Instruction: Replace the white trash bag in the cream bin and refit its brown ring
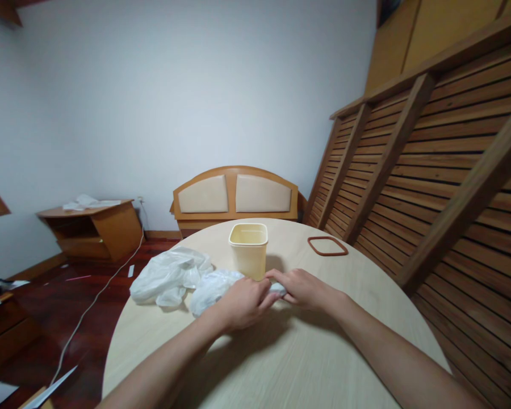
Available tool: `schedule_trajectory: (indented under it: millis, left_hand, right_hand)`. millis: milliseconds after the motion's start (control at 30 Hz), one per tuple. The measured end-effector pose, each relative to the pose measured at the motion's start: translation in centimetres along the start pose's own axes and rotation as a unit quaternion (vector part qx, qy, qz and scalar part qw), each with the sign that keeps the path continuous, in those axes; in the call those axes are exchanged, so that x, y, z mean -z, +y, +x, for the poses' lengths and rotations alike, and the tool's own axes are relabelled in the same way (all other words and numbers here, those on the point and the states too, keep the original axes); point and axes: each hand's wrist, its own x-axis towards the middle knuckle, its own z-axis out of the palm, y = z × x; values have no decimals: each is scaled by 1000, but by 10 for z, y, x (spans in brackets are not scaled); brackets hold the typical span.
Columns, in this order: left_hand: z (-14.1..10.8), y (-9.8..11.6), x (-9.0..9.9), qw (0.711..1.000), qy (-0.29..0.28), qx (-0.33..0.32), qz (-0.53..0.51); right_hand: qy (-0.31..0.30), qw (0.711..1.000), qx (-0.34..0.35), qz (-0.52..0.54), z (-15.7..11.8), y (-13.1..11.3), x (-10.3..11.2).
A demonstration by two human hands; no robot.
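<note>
grasping a white plastic bag [210,292] together, the left hand [247,300] and right hand [298,287] have its bulk just beside the left.

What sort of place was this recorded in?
Probably a bedroom: a padded headboard stands by the wall, with a low wooden cabinet to its left and a round table in front.

a crumpled white plastic bag [215,291] lies on the table [323,363]. its left end bulges; its middle is hidden.
</note>
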Motion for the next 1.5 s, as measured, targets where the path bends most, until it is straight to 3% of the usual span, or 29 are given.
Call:
schedule_trajectory:
  millis: [167, 333, 500, 633, 767, 867, 967, 1100, 1200, 1333, 1500]
  left_hand:
    - [1, -2, -1, 1000, 7, 1, -14]
    - [3, -5, 5, 981, 81, 8, -178]
    - [4, -2, 12, 917, 142, -8, -374]
    - [6, -2, 8, 853, 181, 12, -490]
    - [6, -2, 5, 790, 168, -7, -589]
    - [7, -1, 5, 768, 167, -28, -617]
    - [9, 0, 5, 786, 197, -24, -586]
    - [12, -1, 0, 840, 225, 13, -493]
    - [15, -8, -8, 874, 236, 31, -423]
    - [17, -20, -18, 895, 251, 47, -365]
    - [11, -15, -12, 930, 222, 64, -287]
  right_hand:
    - [38, 998, 12, 46, -10, 17, -8]
    - [132, 989, 44, 43, -17, 29, -5]
    - [231, 968, 83, 49, -23, 27, 1]
    - [204, 973, 54, 89, -24, 21, 1]
    - [184, 975, 54, 108, -20, 17, 0]
    - [184, 976, 41, 107, -16, 11, -3]
    - [183, 980, 1, 71, -12, 3, -8]
    - [177, 984, -17, -14, -10, -8, -12]
    - [185, 980, 4, -78, -10, -14, -12]
    - [218, 971, 35, -88, -12, -18, -9]
    - [231, 965, 101, -73, -13, -20, -4]
